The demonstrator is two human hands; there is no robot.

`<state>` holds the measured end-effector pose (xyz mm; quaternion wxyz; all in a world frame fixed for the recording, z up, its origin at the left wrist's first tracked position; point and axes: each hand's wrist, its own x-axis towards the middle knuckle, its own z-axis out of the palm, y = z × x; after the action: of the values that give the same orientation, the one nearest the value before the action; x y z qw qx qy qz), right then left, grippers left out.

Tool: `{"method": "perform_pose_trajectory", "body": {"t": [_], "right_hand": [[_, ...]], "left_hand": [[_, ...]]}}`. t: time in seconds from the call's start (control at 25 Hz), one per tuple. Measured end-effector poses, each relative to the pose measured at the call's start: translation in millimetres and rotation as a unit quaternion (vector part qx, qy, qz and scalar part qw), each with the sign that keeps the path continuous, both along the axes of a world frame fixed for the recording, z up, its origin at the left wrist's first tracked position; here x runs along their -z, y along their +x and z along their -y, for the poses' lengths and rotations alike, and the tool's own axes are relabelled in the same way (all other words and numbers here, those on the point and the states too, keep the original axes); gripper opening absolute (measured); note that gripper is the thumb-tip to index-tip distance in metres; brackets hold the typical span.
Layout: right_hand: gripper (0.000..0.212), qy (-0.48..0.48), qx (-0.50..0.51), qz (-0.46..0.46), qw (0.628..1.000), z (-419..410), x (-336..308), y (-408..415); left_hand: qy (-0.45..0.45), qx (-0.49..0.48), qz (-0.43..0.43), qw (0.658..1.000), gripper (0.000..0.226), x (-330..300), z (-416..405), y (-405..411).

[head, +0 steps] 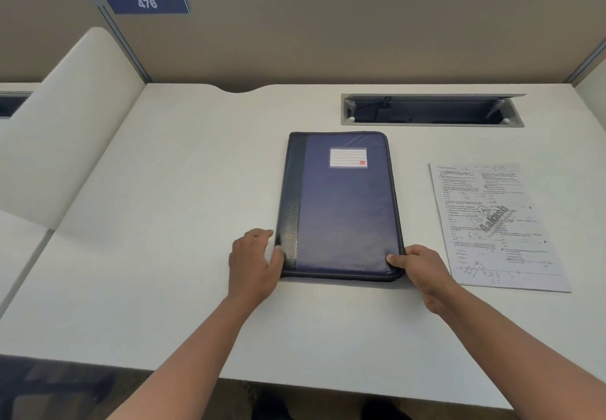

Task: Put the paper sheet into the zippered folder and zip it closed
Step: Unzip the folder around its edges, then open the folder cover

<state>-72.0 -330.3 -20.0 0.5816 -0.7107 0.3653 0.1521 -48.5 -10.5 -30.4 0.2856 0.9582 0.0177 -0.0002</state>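
A dark blue zippered folder [341,209] with a black spine strip and a white label lies flat and closed in the middle of the white desk [164,255]. My left hand [254,263] rests against its near left corner, thumb on the black strip. My right hand [423,268] grips the near right corner, thumb on top of the cover. A printed paper sheet [495,226] with handwriting lies flat on the desk just right of the folder, apart from it and from both hands.
An open cable tray slot [433,111] is set into the desk behind the folder. Beige partition walls [328,32] close the back and sides, with a sign reading 476 at the upper left. A curved divider [65,131] rises on the left.
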Motion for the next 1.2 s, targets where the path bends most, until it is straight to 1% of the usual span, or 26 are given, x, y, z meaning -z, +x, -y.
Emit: {"method": "perform_pose_trajectory", "body": {"t": [0.08,0.16,0.24,0.28,0.36,0.4,0.44,0.48,0.52,0.56,0.64,0.68,0.72,0.76,0.84,0.88,0.96,1.0,1.04,1.08,1.16,1.2], "right_hand": [[0.017,-0.004,0.010,0.011,1.000,0.8,-6.3,-1.7],[0.028,-0.004,0.032,0.047,0.998,-0.1,-14.8,-3.8],[0.038,0.012,0.050,0.117,0.992,-2.3,-28.4,-7.6],[0.039,0.031,0.057,0.162,0.985,-3.8,-36.4,-8.8],[0.035,0.084,0.052,0.252,0.963,-8.8,-55.4,-7.4],[0.033,0.110,0.033,0.294,0.949,-13.8,-66.1,-4.8],[0.033,0.121,0.002,0.334,0.935,-20.7,-77.6,-1.5],[0.034,0.107,-0.034,0.367,0.924,-29.9,-88.9,1.9],[0.033,0.075,-0.069,0.391,0.915,-40.9,-99.6,4.7],[0.032,0.038,-0.104,0.407,0.906,-52.9,-108.9,6.9],[0.029,-0.015,-0.164,0.419,0.893,-75.7,-122.0,10.0],[0.028,-0.026,-0.194,0.415,0.889,-85.6,-126.5,11.2],[0.029,-0.030,-0.227,0.405,0.885,-94.2,-129.7,12.1],[0.030,-0.031,-0.265,0.396,0.879,-101.1,-131.7,12.8],[0.031,-0.023,-0.329,0.385,0.862,-109.8,-129.7,14.2],[0.031,-0.017,-0.346,0.379,0.859,-111.4,-126.3,14.8],[0.035,-0.028,-0.337,0.359,0.870,-105.8,-114.0,17.9],[0.037,-0.062,-0.322,0.340,0.881,-97.7,-103.7,21.0],[0.042,-0.118,-0.312,0.309,0.891,-86.8,-91.7,25.1],[0.049,-0.186,-0.310,0.259,0.896,-73.5,-78.6,29.4],[0.066,-0.303,-0.325,0.133,0.886,-46.2,-53.6,34.5],[0.073,-0.339,-0.332,0.082,0.876,-34.1,-42.7,34.9]], "left_hand": [[-0.028,0.036,-0.047,0.998,0.019,-5.1,13.9,18.8],[-0.061,0.043,-0.083,0.994,0.020,-6.4,21.2,28.6],[-0.091,0.042,-0.118,0.988,0.032,-6.4,22.3,30.9],[-0.112,0.041,-0.150,0.982,0.040,-7.5,21.1,32.2],[-0.140,0.051,-0.214,0.965,0.048,-12.7,17.1,37.4],[-0.142,0.072,-0.231,0.960,0.045,-17.2,16.0,41.6],[-0.140,0.093,-0.232,0.958,0.038,-24.9,17.0,46.5],[-0.150,0.104,-0.220,0.958,0.032,-37.1,20.6,51.3],[-0.174,0.104,-0.202,0.958,0.033,-53.9,26.1,55.8],[-0.216,0.094,-0.180,0.955,0.040,-73.8,32.5,60.6],[-0.326,0.075,-0.151,0.930,0.046,-117.7,43.8,69.1],[-0.372,0.073,-0.143,0.914,0.047,-137.2,46.7,73.0],[-0.395,0.076,-0.137,0.905,0.048,-154.4,47.7,76.2],[-0.397,0.082,-0.131,0.905,0.054,-167.9,47.2,78.9],[-0.371,0.090,-0.124,0.916,0.064,-184.3,39.8,83.4],[-0.362,0.088,-0.125,0.920,0.065,-187.0,32.8,87.0],[-0.352,0.081,-0.129,0.923,0.069,-189.4,11.5,94.4],[-0.354,0.075,-0.133,0.923,0.072,-189.9,-2.0,97.7],[-0.356,0.067,-0.138,0.922,0.075,-190.1,-17.3,101.1],[-0.355,0.059,-0.143,0.922,0.076,-189.3,-32.8,104.0],[-0.317,0.050,-0.143,0.936,0.078,-186.0,-60.0,106.0],[-0.278,0.044,-0.133,0.950,0.077,-182.0,-71.3,106.6]]}}
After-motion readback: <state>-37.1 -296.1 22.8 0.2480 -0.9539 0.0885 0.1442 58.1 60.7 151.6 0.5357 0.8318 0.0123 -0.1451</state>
